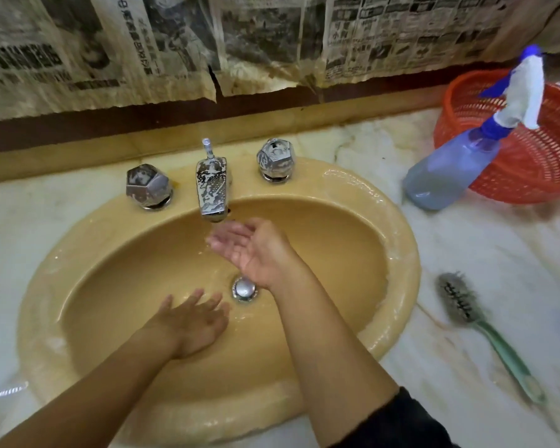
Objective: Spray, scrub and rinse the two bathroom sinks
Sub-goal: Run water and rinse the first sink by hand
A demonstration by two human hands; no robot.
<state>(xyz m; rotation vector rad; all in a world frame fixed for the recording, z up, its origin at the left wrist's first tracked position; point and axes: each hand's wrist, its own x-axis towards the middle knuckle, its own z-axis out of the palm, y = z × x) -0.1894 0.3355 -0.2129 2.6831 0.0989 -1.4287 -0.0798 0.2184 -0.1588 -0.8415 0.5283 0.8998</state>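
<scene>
Rinsing stage at yellow sink [398, 263], centre frame, set into marble table [485, 286].

Right hand [253, 247] cupped palm-up, fingers relaxed, holding nothing, just under faucet [211, 189] at 12 o'clock of bowl. Left hand [191, 321] flat, fingers straight, pressed on wet basin floor at 7 o'clock of drain [244, 288]. Brush [485, 331] at 3 o'clock, apart from rim: likely light, stiff; best taken by green handle. Spray bottle [450, 176] at 1 o'clock, leaning on red basket [530, 156]: probably slippery when wet; grip at neck.
</scene>
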